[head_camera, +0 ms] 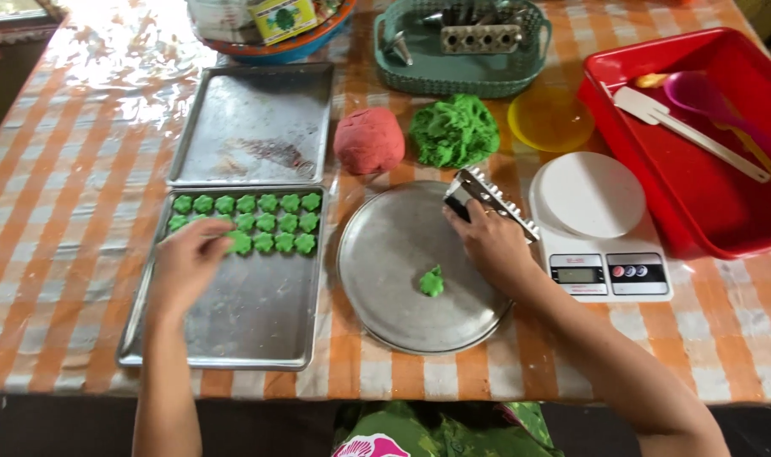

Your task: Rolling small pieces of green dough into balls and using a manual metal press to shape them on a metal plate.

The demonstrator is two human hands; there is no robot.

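My left hand point(186, 264) rests over the near baking tray point(233, 330), fingertips pinching a green flower-shaped dough piece point(238, 243) at the end of the rows of green pieces point(258, 213). My right hand point(494, 245) grips a metal cookie press mould point(487, 196) tilted over the round metal plate point(385, 279). One green dough flower point(432, 282) lies on that plate just left of my right hand.
An empty second tray point(254, 123) lies behind the first. A red dough ball point(368, 140) and green dough lump point(454, 129) sit behind the plate. Right: a white kitchen scale point(601, 228), yellow lid point(550, 118), red tub point(724, 203) with spatula, teal basket point(461, 72).
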